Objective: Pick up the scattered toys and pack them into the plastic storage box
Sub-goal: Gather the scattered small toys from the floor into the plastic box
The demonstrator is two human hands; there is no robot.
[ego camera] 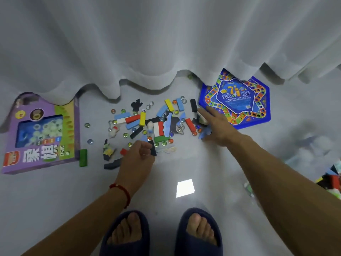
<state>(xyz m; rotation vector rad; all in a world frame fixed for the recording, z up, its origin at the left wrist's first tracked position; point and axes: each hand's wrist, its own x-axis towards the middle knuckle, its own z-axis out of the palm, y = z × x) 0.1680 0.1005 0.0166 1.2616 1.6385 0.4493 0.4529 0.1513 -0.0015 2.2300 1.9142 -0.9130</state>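
1. Feet in dark blue slippers [160,235] at the bottom edge, on a pale glossy floor [55,196].
2. Landmark: toy pile [153,122] on the floor just ahead of the slippers. It holds coloured blocks, glass marbles, dark puzzle pieces, a small figure, a white die and a metal wire puzzle.
3. Left hand [137,156] sits at the near edge of the pile, fingers curled, pinching a black block [153,149]. Red string bracelet [121,191] on that wrist.
4. Right hand [218,126] is at the right edge of the pile, fingers reaching forward and resting on a small blurred toy; whether it grips anything I cannot tell.
5. Hands are well apart, one on each side of the pile.
6. Purple game box [42,133] lies left of the pile, with a green block [83,157] touching its near right corner.
7. Blue star-shaped game board [238,100] lies right of the pile, just beyond the right hand, its far edge under a white curtain [166,43].
8. Storage box [330,178] is far right of the pile, cut off by the frame edge and blurred; coloured blocks show inside.
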